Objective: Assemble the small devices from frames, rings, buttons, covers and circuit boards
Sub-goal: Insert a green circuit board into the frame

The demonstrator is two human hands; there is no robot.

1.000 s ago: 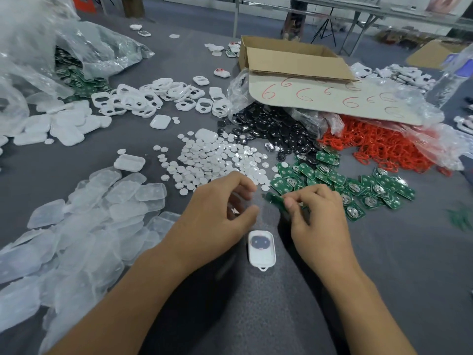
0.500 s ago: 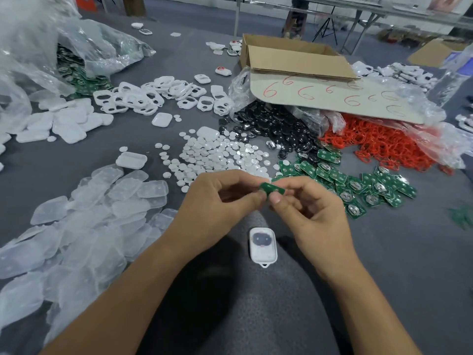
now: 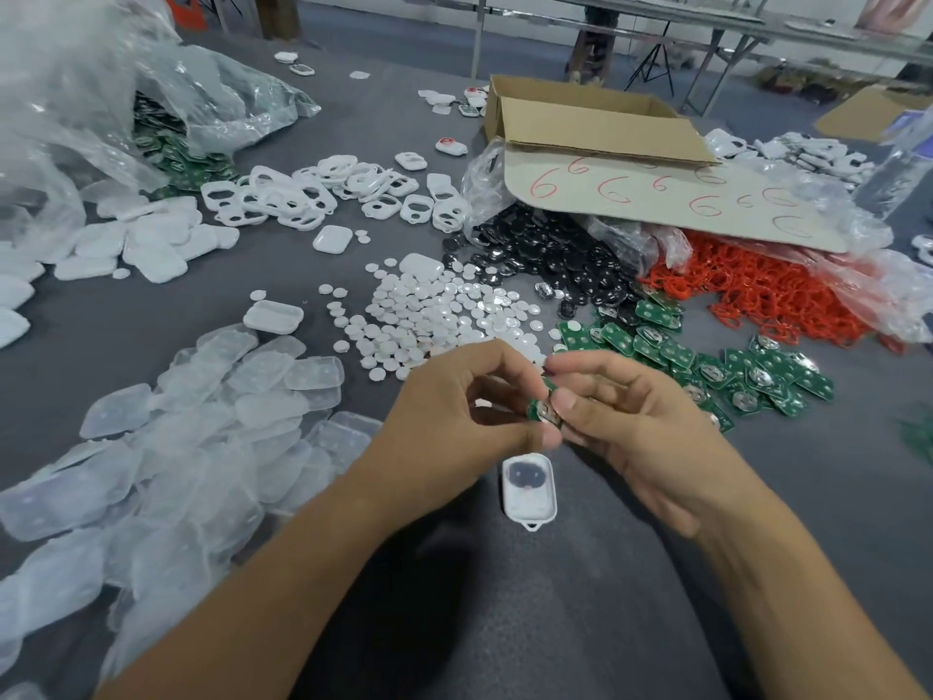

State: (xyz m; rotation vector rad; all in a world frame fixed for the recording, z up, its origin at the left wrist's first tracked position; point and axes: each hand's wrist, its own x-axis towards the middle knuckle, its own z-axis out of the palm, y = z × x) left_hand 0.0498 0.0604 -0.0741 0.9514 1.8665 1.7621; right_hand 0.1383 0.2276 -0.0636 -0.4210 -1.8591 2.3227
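Green circuit board (image 3: 542, 410) pinched between left hand (image 3: 454, 426) and right hand (image 3: 636, 426), fingers (image 3: 566, 399) of both curled on its edges, close by half-built frame (image 3: 528, 486) on worktop (image 3: 555, 623). Likely best: grip by edges only, square up with frame, seat flat without forcing. Spare boards (image 3: 707, 366) piled right.

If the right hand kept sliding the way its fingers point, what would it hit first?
Probably the left hand: the right hand points leftward at it, and both are pinching one board.

cardboard flap (image 3: 656, 204) | handwritten red "6" | repeated many times
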